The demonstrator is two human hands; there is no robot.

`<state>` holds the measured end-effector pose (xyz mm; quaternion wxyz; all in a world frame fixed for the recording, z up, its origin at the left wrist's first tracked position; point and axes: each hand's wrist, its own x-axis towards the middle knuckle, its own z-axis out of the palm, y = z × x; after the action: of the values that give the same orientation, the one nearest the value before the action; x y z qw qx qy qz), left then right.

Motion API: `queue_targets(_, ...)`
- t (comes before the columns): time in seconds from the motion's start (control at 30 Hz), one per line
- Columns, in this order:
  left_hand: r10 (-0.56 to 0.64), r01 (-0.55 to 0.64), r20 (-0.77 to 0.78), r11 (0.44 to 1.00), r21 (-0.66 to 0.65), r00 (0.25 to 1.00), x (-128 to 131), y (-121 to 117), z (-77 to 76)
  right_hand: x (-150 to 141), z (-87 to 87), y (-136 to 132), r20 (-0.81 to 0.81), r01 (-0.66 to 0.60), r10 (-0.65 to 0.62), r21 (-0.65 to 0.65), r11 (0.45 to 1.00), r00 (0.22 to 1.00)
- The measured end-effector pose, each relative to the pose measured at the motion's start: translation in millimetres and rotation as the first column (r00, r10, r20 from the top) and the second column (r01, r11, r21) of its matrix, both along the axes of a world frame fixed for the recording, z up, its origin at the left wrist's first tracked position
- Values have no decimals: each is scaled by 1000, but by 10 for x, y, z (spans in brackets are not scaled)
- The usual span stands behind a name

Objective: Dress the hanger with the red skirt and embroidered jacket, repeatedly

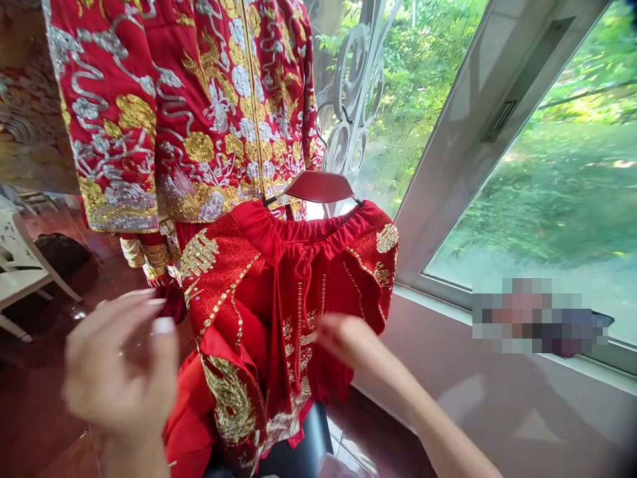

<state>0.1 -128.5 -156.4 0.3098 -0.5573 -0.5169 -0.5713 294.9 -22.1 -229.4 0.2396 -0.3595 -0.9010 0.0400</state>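
Observation:
A red skirt (256, 279) with gold beading and embroidery hangs by its gathered waistband from a hanger (321, 186) with a red centre piece. To the skirt's left, my left hand (122, 365) is raised with nothing in it, thumb and curved fingers apart. My right hand (346, 338) is in front of the skirt's middle, its fingers curled together and blurred. Whatever they may hold is hidden. Behind the skirt hangs a red jacket (174, 143) covered in gold and silver embroidery.
A white metal scroll grille (354, 73) and a window frame (462, 99) stand behind on the right. A pixelated object (542, 318) lies on the windowsill. There is a white chair (27, 259) at the left, on the dark red floor (44, 398).

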Motion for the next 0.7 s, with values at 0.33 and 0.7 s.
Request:
queue_targets(0.33,-514,219,-368,764,-606,775,775,1266,512,47,1023,422,-30,-120,139,350,929,990)
queue_targets(0.7,-758,303,-238,498,-813,607,575,1320,459,-116,814,-119,114,158,-220,402,902,969)
